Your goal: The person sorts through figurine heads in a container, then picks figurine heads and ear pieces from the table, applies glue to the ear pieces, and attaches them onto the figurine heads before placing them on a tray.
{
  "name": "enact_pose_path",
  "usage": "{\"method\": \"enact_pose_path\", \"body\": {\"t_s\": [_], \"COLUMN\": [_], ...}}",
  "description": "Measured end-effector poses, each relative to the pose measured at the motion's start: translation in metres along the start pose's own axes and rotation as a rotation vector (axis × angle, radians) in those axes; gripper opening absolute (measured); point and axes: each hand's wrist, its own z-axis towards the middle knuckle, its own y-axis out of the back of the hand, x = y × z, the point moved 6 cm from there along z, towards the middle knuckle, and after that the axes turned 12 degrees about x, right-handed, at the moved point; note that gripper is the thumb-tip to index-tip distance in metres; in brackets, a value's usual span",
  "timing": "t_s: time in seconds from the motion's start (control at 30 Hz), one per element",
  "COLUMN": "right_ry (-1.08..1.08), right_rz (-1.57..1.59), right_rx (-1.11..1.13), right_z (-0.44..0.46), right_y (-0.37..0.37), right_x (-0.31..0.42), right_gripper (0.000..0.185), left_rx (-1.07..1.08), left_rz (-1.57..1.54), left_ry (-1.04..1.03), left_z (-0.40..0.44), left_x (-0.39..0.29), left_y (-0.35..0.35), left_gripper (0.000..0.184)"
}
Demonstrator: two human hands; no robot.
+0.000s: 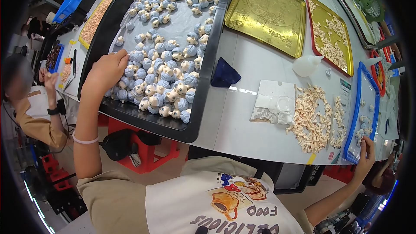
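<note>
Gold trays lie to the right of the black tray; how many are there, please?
2: the patterned gold tray beside the black tray, and the red-rimmed gold tray farther right; others may be hidden underneath.

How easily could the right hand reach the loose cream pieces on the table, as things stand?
Yes, probably easily: the right hand is at the near end of the blue tray, close beside the cream pieces, and only the tray's rim seems to stand between them.

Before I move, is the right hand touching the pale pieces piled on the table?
Apart: the head view shows the blue tray's rim running between the right hand and pale pieces.
</note>
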Motion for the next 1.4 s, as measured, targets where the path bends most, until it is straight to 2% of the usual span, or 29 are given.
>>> {"method": "enact_pose_path", "body": {"t_s": [0.03, 0.07, 0.1, 0.17, 0.3, 0.37, 0.47, 0.6, 0.8, 1.0, 1.17, 1.4], "right_ry": [-0.004, -0.006, -0.005, -0.001, 0.007, 0.001, 0.013, -0.013, -0.001, 0.022, -0.001, 0.0], "right_rz": [0.001, 0.001, -0.001, -0.01, -0.006, -0.007, -0.003, 0.033, 0.006, 0.009, 0.018, 0.027], "right_rx": [-0.001, 0.0, 0.002, -0.003, -0.002, 0.033, 0.007, 0.021, 0.029, 0.006, 0.026, 0.02], "right_z": [-0.001, -0.001, -0.001, -0.001, 0.001, 0.002, 0.0, -0.001, 0.005, 0.006, 0.003, 0.002], "right_y": [0.001, 0.002, 0.002, 0.003, -0.001, -0.003, 0.0, 0.001, -0.005, -0.002, -0.003, -0.002], "right_x": [0.0, 0.0, -0.001, -0.003, 0.001, -0.002, 0.003, -0.002, 0.008, 0.015, 0.013, 0.011], "right_gripper": [0.017, 0.017, 0.017, 0.017, 0.018, 0.019, 0.018, 0.018, 0.017, 0.017, 0.018, 0.018], "left_rx": [-0.071, -0.171, -0.169, -0.04, 0.01, 0.138, 0.128, 0.134, 0.105, 0.038, 0.125, 0.16], "left_rz": [0.169, 0.283, 0.281, -0.023, -0.135, -0.23, -0.238, -0.207, -0.003, -0.129, -0.127, 0.078], "left_ry": [0.02, -0.078, -0.078, -0.12, -0.113, 0.028, 0.033, -0.021, -0.059, -0.012, 0.134, -0.017], "left_z": [-0.005, -0.009, -0.007, 0.0, 0.005, 0.007, 0.011, 0.015, 0.006, -0.001, 0.006, 0.01], "left_x": [-0.005, -0.013, -0.014, -0.01, -0.002, 0.0, -0.001, 0.005, -0.007, 0.007, 0.009, 0.005], "left_y": [0.004, 0.01, 0.01, 0.006, 0.009, 0.006, 0.006, -0.001, 0.009, 0.009, 0.0, 0.0], "left_gripper": [0.027, 0.026, 0.026, 0.026, 0.026, 0.028, 0.034, 0.034, 0.038, 0.041, 0.043, 0.04]}}
